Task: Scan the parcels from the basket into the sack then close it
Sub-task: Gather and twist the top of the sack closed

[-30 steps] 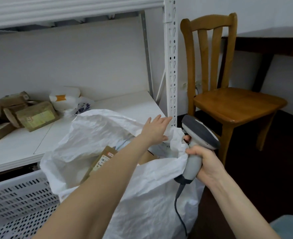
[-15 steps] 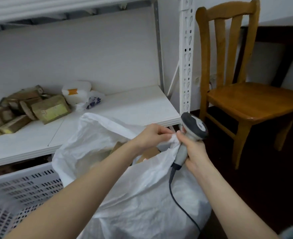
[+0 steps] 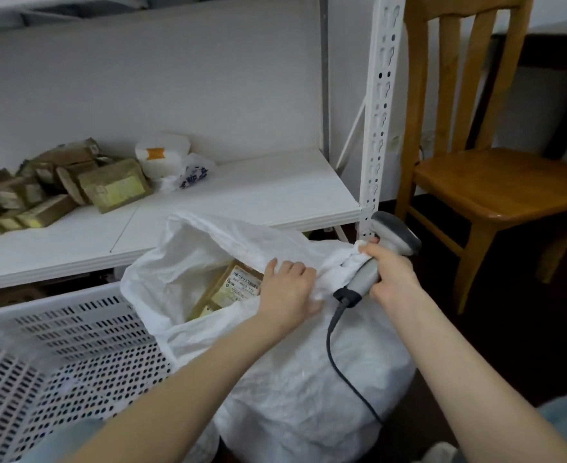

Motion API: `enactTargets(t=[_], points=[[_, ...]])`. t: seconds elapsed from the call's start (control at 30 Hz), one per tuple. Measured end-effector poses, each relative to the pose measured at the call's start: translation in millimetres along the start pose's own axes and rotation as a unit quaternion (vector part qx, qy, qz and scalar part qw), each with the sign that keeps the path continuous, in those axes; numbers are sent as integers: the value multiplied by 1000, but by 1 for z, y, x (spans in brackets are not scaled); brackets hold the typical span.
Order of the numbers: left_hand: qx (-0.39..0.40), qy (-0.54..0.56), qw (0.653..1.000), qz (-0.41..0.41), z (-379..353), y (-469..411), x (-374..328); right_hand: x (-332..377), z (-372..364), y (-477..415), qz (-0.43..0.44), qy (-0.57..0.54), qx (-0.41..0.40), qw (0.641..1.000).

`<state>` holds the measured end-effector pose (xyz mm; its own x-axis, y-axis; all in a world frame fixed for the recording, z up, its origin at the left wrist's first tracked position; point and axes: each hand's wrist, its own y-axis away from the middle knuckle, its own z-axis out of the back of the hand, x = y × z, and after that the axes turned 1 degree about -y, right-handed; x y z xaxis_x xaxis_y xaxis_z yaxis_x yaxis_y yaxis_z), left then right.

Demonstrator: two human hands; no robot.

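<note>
Several brown cardboard parcels (image 3: 108, 190) are seen piled loosely at nine o'clock in the view, on a white metal shelf (image 3: 258, 195). A white plastic bag with an orange mark (image 3: 161, 155) is set just beside them, at their three o'clock. At eight o'clock a white perforated plastic basket (image 3: 58, 345) is placed below the shelf edge, just beside the white woven sack (image 3: 292, 396) at its three o'clock. The sack's mouth is opened toward ten o'clock. Labelled brown parcels (image 3: 240, 289) are visible inside it, just at nine o'clock of the left hand (image 3: 288, 295). The near rim of the sack is gripped by that hand, with the fingers curled over the fabric. At two o'clock of it, bunched rim fabric is clamped by the right hand (image 3: 389, 275) together with the handle of a grey handheld barcode scanner (image 3: 394, 230), around which the fingers are wrapped tightly. The scanner's head is raised toward one o'clock, and its dark cable (image 3: 328, 342) is draped down the sack's front. The two hands are seen near each other, with a short stretch of rim between them. A white slotted upright (image 3: 379, 111) is found just behind the scanner, and a varnished wooden chair (image 3: 496, 182) at three o'clock.
</note>
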<state>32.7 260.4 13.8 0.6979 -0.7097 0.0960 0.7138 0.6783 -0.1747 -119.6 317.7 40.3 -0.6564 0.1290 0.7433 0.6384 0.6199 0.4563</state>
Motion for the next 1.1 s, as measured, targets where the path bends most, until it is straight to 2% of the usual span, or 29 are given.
enactTargets(t=[0.03, 0.1, 0.2, 0.3, 0.37, 0.43, 0.47, 0.5, 0.57, 0.6, 0.63, 0.67, 0.7, 0.73, 0.77, 0.83, 0.9, 0.93, 1.0, 1.1], points=[[-21, 16, 1000, 2, 7, -7, 0, 4, 5, -2, 8, -2, -3, 1000], [-13, 133, 991, 33, 27, -23, 7, 13, 14, -3, 45, 28, -4, 999], [1, 358, 931, 67, 59, -43, 14, 16, 18, 10, 116, 108, 81, 984], [9, 472, 877, 89, 74, -50, 0, 2, 14, 27, 125, 174, 174, 961], [29, 526, 844, 100, 74, -46, -7, -5, 13, 25, 132, 195, 184, 954], [53, 573, 812, 97, 77, -38, -6, -7, 13, 18, 143, 204, 148, 957], [67, 570, 815, 73, 77, -33, -3, -7, 13, 14, 142, 197, 126, 962], [84, 512, 854, 40, 75, -29, 2, -9, 13, 11, 135, 182, 105, 968], [122, 242, 962, -24, 68, -18, 16, -13, 16, 7, 109, 144, 85, 980], [123, 88, 988, -42, 65, -11, 24, -15, 18, 7, 103, 133, 87, 982], [108, -16, 993, -45, 60, -4, 32, -15, 20, 7, 101, 131, 88, 982], [82, -48, 995, -31, 56, 0, 39, -15, 21, 7, 99, 132, 87, 982], [47, -21, 999, -8, 54, 3, 46, -16, 21, 6, 100, 137, 85, 982], [5, 54, 998, 24, 53, 3, 51, -17, 21, 6, 102, 143, 85, 981], [-32, 165, 984, 64, 54, 2, 52, -18, 20, 7, 106, 150, 88, 979], [-48, 381, 917, 109, 59, 0, 49, -20, 18, 13, 113, 159, 96, 976], [-19, 519, 849, 102, 64, 0, 40, -22, 18, 20, 123, 156, 122, 972], [1, 546, 833, 84, 64, 1, 35, -22, 18, 25, 129, 150, 145, 969], [17, 552, 832, 52, 60, 0, 23, -23, 16, 33, 132, 148, 195, 961], [-6, 562, 825, 60, 50, -2, 12, -27, 12, 37, 107, 160, 219, 957]])
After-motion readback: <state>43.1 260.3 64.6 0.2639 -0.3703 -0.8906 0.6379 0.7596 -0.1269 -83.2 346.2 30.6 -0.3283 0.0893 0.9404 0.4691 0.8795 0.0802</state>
